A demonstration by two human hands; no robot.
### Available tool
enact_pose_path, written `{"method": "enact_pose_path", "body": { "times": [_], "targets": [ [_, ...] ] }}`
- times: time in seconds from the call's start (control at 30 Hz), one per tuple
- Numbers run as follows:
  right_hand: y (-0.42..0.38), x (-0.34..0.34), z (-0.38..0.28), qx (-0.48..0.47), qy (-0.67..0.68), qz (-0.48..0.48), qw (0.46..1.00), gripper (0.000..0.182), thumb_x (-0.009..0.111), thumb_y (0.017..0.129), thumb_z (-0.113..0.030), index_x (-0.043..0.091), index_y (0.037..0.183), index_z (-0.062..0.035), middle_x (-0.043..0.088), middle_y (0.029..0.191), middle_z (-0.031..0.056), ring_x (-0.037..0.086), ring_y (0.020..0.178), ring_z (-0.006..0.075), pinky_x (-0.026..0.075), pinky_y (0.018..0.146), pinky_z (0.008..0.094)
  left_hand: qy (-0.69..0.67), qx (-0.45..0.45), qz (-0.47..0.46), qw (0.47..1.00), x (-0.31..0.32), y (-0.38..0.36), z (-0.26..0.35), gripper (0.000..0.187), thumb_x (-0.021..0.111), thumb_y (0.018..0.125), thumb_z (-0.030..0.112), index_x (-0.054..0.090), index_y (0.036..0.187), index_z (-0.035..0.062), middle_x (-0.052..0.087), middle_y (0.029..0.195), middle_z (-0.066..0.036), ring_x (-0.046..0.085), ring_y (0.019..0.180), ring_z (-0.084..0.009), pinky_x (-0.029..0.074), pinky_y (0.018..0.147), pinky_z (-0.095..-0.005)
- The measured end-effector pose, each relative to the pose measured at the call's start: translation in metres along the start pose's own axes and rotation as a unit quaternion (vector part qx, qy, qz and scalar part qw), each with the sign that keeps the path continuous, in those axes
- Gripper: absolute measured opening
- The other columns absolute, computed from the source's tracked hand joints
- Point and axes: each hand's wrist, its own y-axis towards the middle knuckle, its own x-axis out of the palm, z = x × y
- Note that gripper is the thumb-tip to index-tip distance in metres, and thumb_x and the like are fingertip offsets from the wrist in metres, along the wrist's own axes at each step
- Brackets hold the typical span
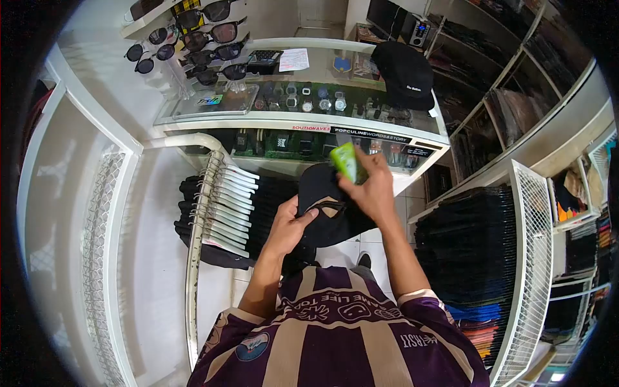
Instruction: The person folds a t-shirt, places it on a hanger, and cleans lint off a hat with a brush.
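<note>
A black cap (pixel 314 187) is held out in front of my chest, with its strap opening turned toward me. My left hand (pixel 287 226) grips the cap by its left side, thumb pressed near the opening. In my right hand (pixel 375 190), above the cap's right side, is a small bright green packet-like thing (pixel 345 161) with pale markings, pinched between thumb and fingers. Its lower end overlaps the cap in this view. Part of the cap is hidden behind my right hand.
Beyond the cap stands a glass display counter (pixel 303 120) with watches (pixel 307 104) inside. Another black cap (pixel 406 74) sits on its right end; sunglasses (pixel 216 32) hang at the left. Clothes racks flank me, with white hangers (pixel 229 209) left and dark garments (pixel 464 238) right.
</note>
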Motion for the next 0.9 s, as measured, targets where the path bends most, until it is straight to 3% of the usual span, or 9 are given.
{"method": "enact_pose_path", "body": {
  "times": [0.1, 0.23, 0.3, 0.37, 0.43, 0.57, 0.77, 0.83, 0.9],
  "targets": [
    [-0.002, -0.004, -0.003, 0.027, -0.004, 0.018, 0.999, 0.069, 0.089, 0.077, -0.022, 0.067, 0.139, -0.0026, 0.064, 0.102, 0.0187, 0.066, 0.088, 0.0319, 0.055, 0.081, 0.0393, 0.011, 0.015, 0.02, 1.0, 0.004, -0.003, 0.002, 0.033, 0.061, 0.098, -0.007, 0.066, 0.13, -0.0014, 0.072, 0.12, -0.004, 0.062, 0.111, -0.0091, 0.048, 0.101, -0.0263],
    [-0.027, 0.011, -0.032, -0.099, 0.076, -0.056, 0.991, 0.067, 0.087, 0.079, -0.018, 0.067, 0.143, -0.0113, 0.064, 0.102, 0.0187, 0.068, 0.088, 0.0334, 0.057, 0.077, 0.0411, -0.002, 0.028, 0.014, 0.999, 0.006, 0.002, -0.01, 0.038, 0.06, 0.098, -0.008, 0.064, 0.135, -0.0016, 0.072, 0.126, -0.006, 0.063, 0.115, -0.0109, 0.047, 0.103, -0.0268],
    [-0.019, 0.015, -0.01, -0.051, 0.021, 0.015, 0.998, 0.065, 0.086, 0.08, -0.019, 0.067, 0.141, -0.01, 0.064, 0.104, 0.0197, 0.069, 0.087, 0.0355, 0.058, 0.076, 0.043, -0.064, 0.032, 0.054, 0.996, 0.009, 0.003, -0.008, 0.038, 0.06, 0.098, -0.008, 0.065, 0.136, -0.0017, 0.072, 0.126, -0.007, 0.064, 0.115, -0.0122, 0.048, 0.103, -0.0271],
    [-0.011, 0.009, 0.011, 0.058, -0.059, 0.02, 0.996, 0.058, 0.085, 0.082, -0.02, 0.07, 0.136, -0.0081, 0.065, 0.103, 0.0214, 0.071, 0.087, 0.0377, 0.059, 0.074, 0.0449, -0.088, 0.017, 0.062, 0.994, 0.006, 0.0, -0.009, 0.039, 0.06, 0.098, -0.009, 0.065, 0.136, -0.0015, 0.071, 0.127, -0.007, 0.065, 0.115, -0.0133, 0.047, 0.104, -0.0267],
    [-0.009, 0.003, 0.006, 0.046, -0.044, 0.053, 0.997, 0.057, 0.087, 0.081, -0.022, 0.072, 0.133, -0.0061, 0.066, 0.097, 0.0181, 0.069, 0.086, 0.0332, 0.056, 0.077, 0.0407, -0.11, 0.011, 0.073, 0.991, 0.003, 0.0, -0.007, 0.038, 0.06, 0.098, -0.009, 0.065, 0.135, -0.0017, 0.072, 0.126, -0.007, 0.065, 0.115, -0.0124, 0.047, 0.103, -0.026],
    [-0.031, 0.012, -0.031, -0.054, 0.08, -0.016, 0.995, 0.058, 0.089, 0.079, -0.022, 0.073, 0.133, -0.0072, 0.066, 0.099, 0.0164, 0.067, 0.09, 0.0294, 0.056, 0.082, 0.038, -0.112, 0.015, 0.064, 0.991, 0.003, 0.008, -0.024, 0.037, 0.059, 0.098, -0.01, 0.066, 0.133, -0.0022, 0.072, 0.125, -0.007, 0.065, 0.114, -0.0121, 0.049, 0.102, -0.0265],
    [-0.014, 0.005, 0.015, 0.051, -0.038, 0.036, 0.997, 0.054, 0.085, 0.082, -0.022, 0.073, 0.132, -0.0061, 0.065, 0.099, 0.019, 0.07, 0.085, 0.0342, 0.058, 0.075, 0.0418, -0.181, -0.007, 0.099, 0.978, 0.001, 0.004, -0.014, 0.034, 0.059, 0.097, -0.012, 0.068, 0.128, -0.0028, 0.074, 0.119, -0.009, 0.071, 0.104, -0.0146, 0.056, 0.094, -0.0282],
    [-0.018, 0.003, -0.009, 0.004, 0.004, 0.053, 0.999, 0.056, 0.088, 0.08, -0.02, 0.073, 0.131, -0.0058, 0.066, 0.103, 0.0192, 0.07, 0.087, 0.033, 0.058, 0.076, 0.0405, -0.174, 0.009, 0.095, 0.98, 0.003, 0.008, -0.014, 0.034, 0.059, 0.097, -0.012, 0.068, 0.129, -0.0028, 0.074, 0.12, -0.01, 0.071, 0.104, -0.0148, 0.056, 0.094, -0.0285],
    [-0.027, 0.008, -0.023, -0.046, 0.071, -0.004, 0.996, 0.057, 0.088, 0.081, -0.021, 0.072, 0.135, -0.0077, 0.066, 0.102, 0.0174, 0.066, 0.087, 0.0282, 0.055, 0.079, 0.0393, -0.166, 0.017, 0.091, 0.982, 0.006, 0.006, -0.015, 0.034, 0.059, 0.097, -0.012, 0.068, 0.129, -0.0028, 0.074, 0.12, -0.011, 0.071, 0.105, -0.0151, 0.056, 0.095, -0.0287]
  ]
}}
